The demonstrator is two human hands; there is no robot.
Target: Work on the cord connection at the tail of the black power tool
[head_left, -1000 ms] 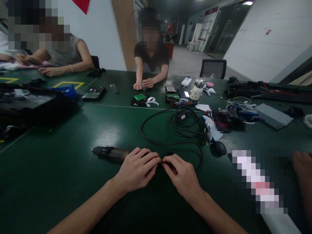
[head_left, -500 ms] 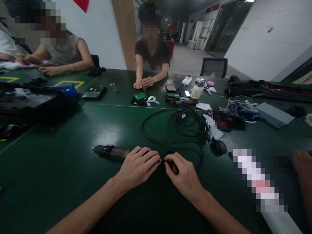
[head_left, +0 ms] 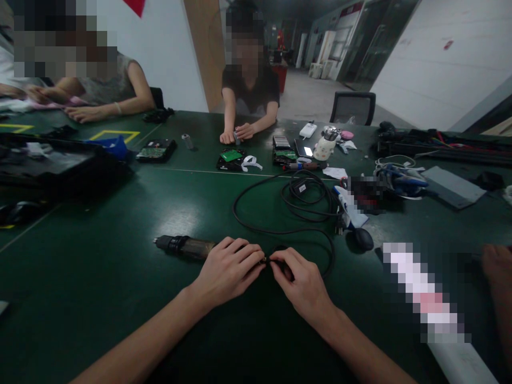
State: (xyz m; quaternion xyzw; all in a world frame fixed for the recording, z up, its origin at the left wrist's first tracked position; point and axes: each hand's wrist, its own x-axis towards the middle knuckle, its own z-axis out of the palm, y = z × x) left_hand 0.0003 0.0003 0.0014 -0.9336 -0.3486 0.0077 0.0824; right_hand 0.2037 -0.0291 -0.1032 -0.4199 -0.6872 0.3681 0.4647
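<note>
My left hand [head_left: 230, 272] is closed over the rear part of a dark electric screwdriver [head_left: 194, 247]. Its bit end points left, and a small brass-coloured connector shows at its tail by my fingertips. Just to the right, my right hand [head_left: 302, 277] pinches the end of a black cable [head_left: 333, 250]; the plug itself is mostly hidden by the fingers. A narrow gap separates the two sets of fingertips. From the right hand the cable curves up and back into loose coils on the green table [head_left: 120, 266].
Behind the coils lie circuit-board units [head_left: 232, 156], another screwdriver [head_left: 310, 166] and a cream figurine-like bottle [head_left: 325, 145]. A black mouse [head_left: 362, 239] sits to the right. A person [head_left: 250, 96] faces me, handling a small cylinder. A black tray [head_left: 60, 165] stands left.
My right fingertips have drawn very slightly away from the screwdriver's tail, so a small gap shows there. Both hands otherwise keep nearly the same place.
</note>
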